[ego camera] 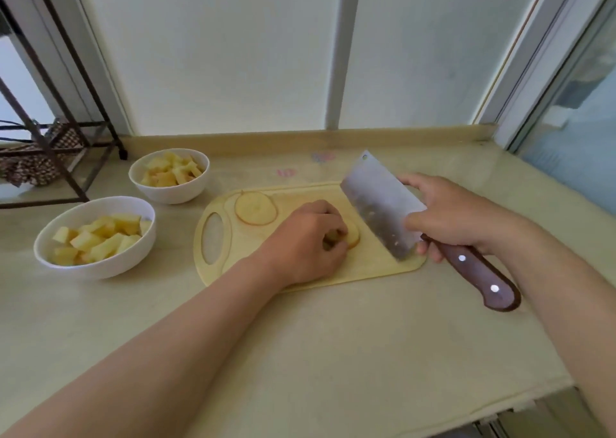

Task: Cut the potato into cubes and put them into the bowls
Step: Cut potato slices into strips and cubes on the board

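Note:
A pale wooden cutting board (373, 264) lies on the counter. My left hand (306, 241) curls its fingers round a potato piece (353, 236) at the board's middle, mostly hiding it. A round potato slice (255, 208) lies flat near the board's far left. My right hand (456, 216) grips a cleaver (380, 204) where the blade meets its brown handle; the blade stands tilted just right of the potato piece, its heel on the board. Two white bowls of potato cubes stand to the left: a near bowl (100, 267) and a far bowl (170, 192).
A dark metal rack (56, 151) with a patterned cloth stands at the far left. Frosted window panes rise behind the counter's raised back edge (300, 137). The counter's front right corner (563, 387) drops off near my right forearm.

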`<action>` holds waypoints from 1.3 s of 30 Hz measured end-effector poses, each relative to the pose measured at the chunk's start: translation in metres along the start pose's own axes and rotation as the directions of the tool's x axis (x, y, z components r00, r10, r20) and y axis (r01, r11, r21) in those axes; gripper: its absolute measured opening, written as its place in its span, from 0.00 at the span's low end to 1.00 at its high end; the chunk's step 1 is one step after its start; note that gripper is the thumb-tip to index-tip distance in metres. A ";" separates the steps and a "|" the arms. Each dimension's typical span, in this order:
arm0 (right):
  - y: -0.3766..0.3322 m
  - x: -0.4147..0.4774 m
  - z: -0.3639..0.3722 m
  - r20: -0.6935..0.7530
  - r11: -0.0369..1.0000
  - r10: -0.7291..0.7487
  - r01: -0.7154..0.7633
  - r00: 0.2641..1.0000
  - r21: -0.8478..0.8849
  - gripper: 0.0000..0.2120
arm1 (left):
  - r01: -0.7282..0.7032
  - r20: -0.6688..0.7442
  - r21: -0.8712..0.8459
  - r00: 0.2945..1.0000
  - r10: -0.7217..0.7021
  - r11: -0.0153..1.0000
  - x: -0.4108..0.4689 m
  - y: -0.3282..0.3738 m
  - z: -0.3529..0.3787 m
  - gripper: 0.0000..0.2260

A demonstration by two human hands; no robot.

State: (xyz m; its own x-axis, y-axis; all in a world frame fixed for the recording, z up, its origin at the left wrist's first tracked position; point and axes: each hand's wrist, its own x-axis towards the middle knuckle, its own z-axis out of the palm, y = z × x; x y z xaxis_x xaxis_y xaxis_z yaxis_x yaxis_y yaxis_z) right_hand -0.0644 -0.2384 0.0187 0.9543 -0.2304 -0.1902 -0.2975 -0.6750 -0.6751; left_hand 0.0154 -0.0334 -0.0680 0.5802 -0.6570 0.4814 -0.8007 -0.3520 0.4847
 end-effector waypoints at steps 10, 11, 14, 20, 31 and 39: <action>-0.034 -0.021 0.022 0.057 0.907 -0.078 0.095 0.995 -0.411 0.30 | 0.016 0.021 -0.039 1.000 -0.016 0.999 0.000 0.000 -0.004 0.07; -0.035 -0.022 0.023 0.058 0.899 -0.084 0.101 0.995 -0.427 0.30 | 0.020 0.027 -0.042 0.999 -0.019 0.999 0.000 0.000 -0.004 0.07; -0.038 -0.023 0.023 0.059 0.894 -0.066 0.085 0.996 -0.440 0.32 | 0.016 0.042 -0.046 0.999 -0.014 0.999 0.000 0.000 -0.005 0.07; -0.041 -0.026 0.029 0.101 0.924 0.034 0.007 0.994 -0.382 0.44 | 0.000 0.036 -0.029 0.999 0.001 1.000 -0.002 0.003 -0.007 0.08; -0.025 -0.059 0.039 -0.045 0.976 -0.070 0.059 0.997 -0.212 0.45 | 0.047 0.044 -0.060 0.998 -0.045 0.997 -0.001 0.002 -0.010 0.05; -0.021 -0.068 0.035 0.011 0.949 -0.048 0.049 0.999 -0.312 0.44 | 0.059 0.034 -0.062 0.998 -0.057 0.996 -0.001 0.002 -0.011 0.05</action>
State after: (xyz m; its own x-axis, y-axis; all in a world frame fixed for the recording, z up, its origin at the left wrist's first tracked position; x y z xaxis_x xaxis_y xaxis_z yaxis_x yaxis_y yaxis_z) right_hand -0.1225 -0.1842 0.0211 0.9679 -0.1899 -0.1649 -0.2436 -0.8705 -0.4276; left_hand 0.0145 -0.0261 -0.0600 0.6193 -0.6580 0.4283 -0.7545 -0.3477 0.5567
